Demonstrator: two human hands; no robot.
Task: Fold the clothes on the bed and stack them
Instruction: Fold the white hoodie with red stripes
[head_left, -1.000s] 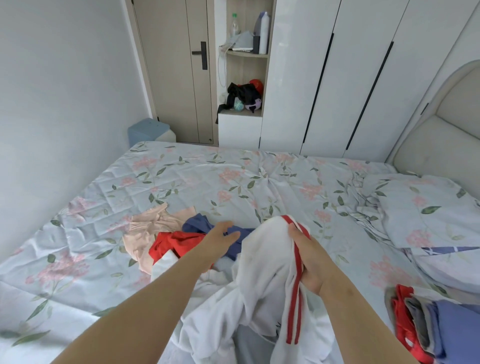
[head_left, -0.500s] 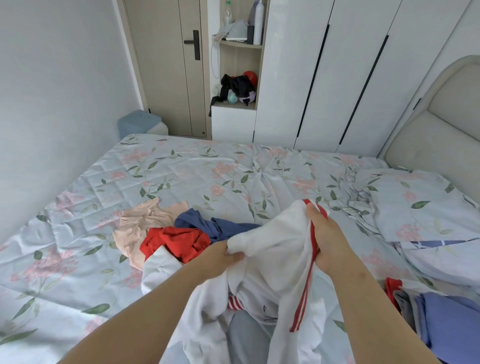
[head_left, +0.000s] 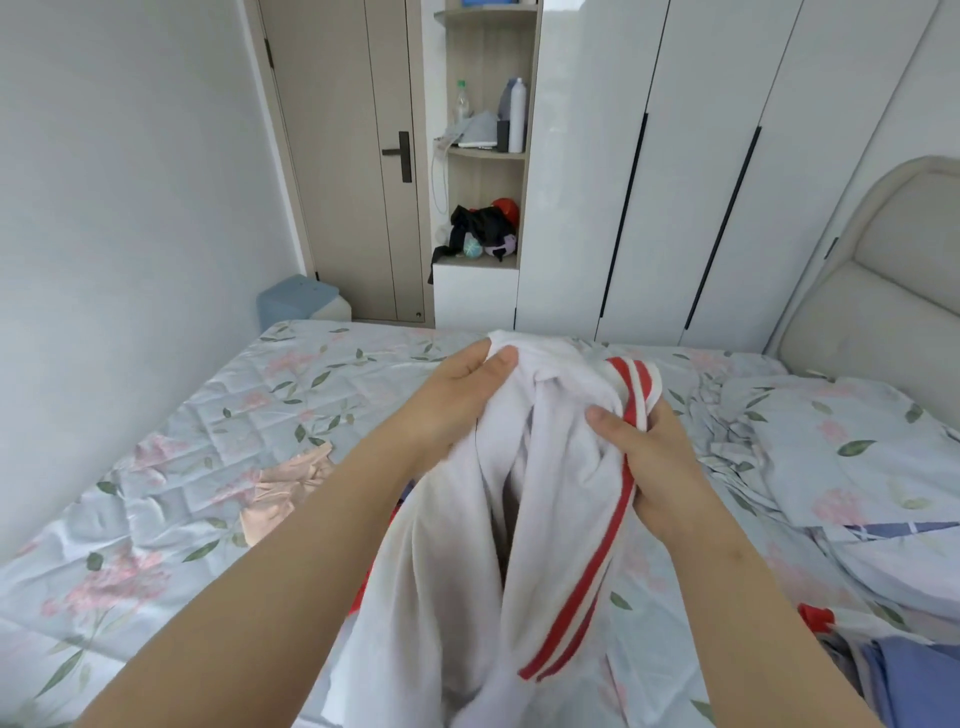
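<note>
Both my hands hold up a white garment with red stripes (head_left: 550, 493) above the bed (head_left: 218, 431). My left hand (head_left: 457, 395) grips its top edge, thumb over the cloth. A little lower to the right, my right hand (head_left: 649, 462) grips the red-striped band. The garment hangs down between my forearms and hides most of the loose pile. A peach garment (head_left: 291, 488) lies on the sheet to the left, and a bit of red cloth (head_left: 363, 597) shows beside my left forearm. At the lower right is a stack with red and blue clothes (head_left: 893, 670).
The floral sheet stretches left and far. A pillow (head_left: 852, 447) and a padded headboard (head_left: 878, 291) are at the right. White wardrobe doors (head_left: 675, 182), a shelf niche with bottles (head_left: 488, 130) and a door (head_left: 353, 156) stand beyond the bed. A blue box (head_left: 296, 301) sits by the wall.
Both hands have lifted the white garment up off the pile. My left hand went from reaching toward it to gripping its top edge. The view has tilted up.
</note>
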